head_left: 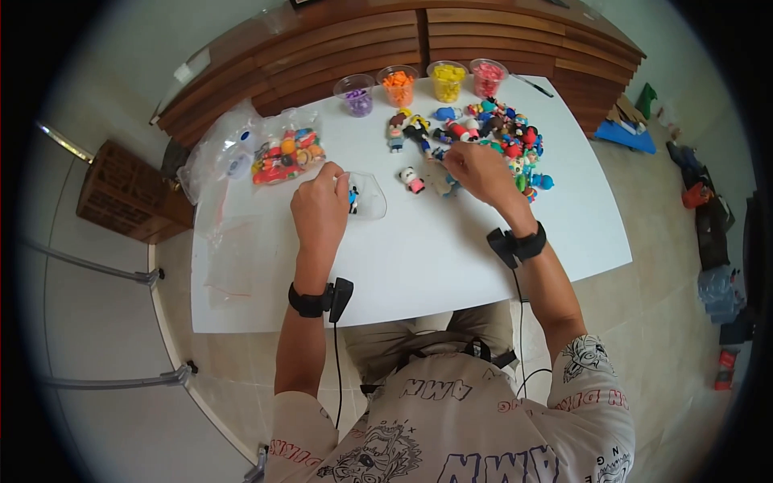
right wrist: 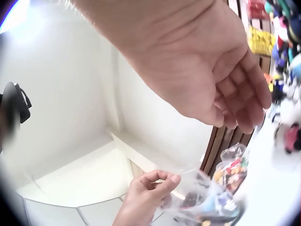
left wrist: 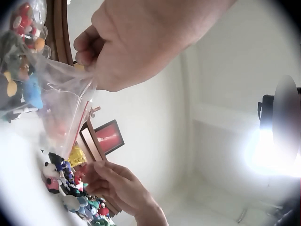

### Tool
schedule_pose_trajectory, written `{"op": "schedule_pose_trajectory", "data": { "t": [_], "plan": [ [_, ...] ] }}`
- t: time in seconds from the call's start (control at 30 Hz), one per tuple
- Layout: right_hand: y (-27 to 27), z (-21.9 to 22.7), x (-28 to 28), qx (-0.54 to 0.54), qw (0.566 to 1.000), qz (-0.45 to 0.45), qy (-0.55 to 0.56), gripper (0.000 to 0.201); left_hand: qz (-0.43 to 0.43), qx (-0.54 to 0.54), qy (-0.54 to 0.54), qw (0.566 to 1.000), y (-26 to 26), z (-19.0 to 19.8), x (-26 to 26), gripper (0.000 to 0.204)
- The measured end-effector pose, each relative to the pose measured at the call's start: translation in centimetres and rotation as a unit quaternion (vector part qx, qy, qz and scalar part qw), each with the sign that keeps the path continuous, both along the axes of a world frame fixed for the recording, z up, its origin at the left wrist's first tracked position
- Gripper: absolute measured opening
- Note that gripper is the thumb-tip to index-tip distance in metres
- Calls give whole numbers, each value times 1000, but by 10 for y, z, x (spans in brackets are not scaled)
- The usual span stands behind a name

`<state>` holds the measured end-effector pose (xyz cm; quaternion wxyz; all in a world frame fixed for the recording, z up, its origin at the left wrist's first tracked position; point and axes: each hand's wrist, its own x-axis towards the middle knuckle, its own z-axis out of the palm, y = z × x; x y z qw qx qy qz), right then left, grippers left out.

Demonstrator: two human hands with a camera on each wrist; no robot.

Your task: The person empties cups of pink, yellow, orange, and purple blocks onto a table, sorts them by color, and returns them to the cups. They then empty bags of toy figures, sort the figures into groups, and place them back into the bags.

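My left hand (head_left: 320,205) pinches the top edge of a clear zip bag (head_left: 372,200) over the table's middle left. Inside the bag sits a small figurine with blue and black parts (head_left: 353,198); in the left wrist view, blue and yellow shapes (left wrist: 34,92) show through the plastic. My right hand (head_left: 485,173) hovers at the near left side of a heap of colourful figurines (head_left: 523,145). Its fingers (right wrist: 242,89) bend loosely, with nothing visible in them in the right wrist view. A panda figurine in pink (head_left: 411,179) lies between the two hands.
Along the back edge stand clear cups of purple (head_left: 357,98), orange (head_left: 398,86), yellow (head_left: 448,80) and red (head_left: 488,79) pieces. A pen (head_left: 533,85) lies beside them. Far left, a bag of toys (head_left: 290,154) sits above flat clear bags (head_left: 233,258) on the white table (head_left: 427,266).
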<state>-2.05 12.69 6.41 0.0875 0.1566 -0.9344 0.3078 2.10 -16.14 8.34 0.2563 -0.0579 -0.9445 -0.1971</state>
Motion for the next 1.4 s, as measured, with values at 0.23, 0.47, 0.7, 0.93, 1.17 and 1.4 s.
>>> {"op": "schedule_pose_trajectory", "data": {
  "t": [0.23,0.47,0.7,0.93,1.17,1.4],
  "plan": [
    [41,-47,26,147,984,-26,97,42,-62,-33,24,997,25,-29,7,9],
    [44,-55,13,190,971,-2,143,25,-72,-7,-30,997,26,-28,8,10],
    [36,-4,27,-71,997,-28,4,30,-74,34,4,997,16,-29,9,10],
    [-50,-40,11,-322,876,200,-298,24,-69,44,0,997,19,-29,8,10],
    [-138,-71,1,-369,832,249,-329,19,-62,48,41,996,23,-32,12,9],
    [-113,-55,21,-145,966,195,-87,13,-39,52,0,998,13,-33,13,11]
  ]
}}
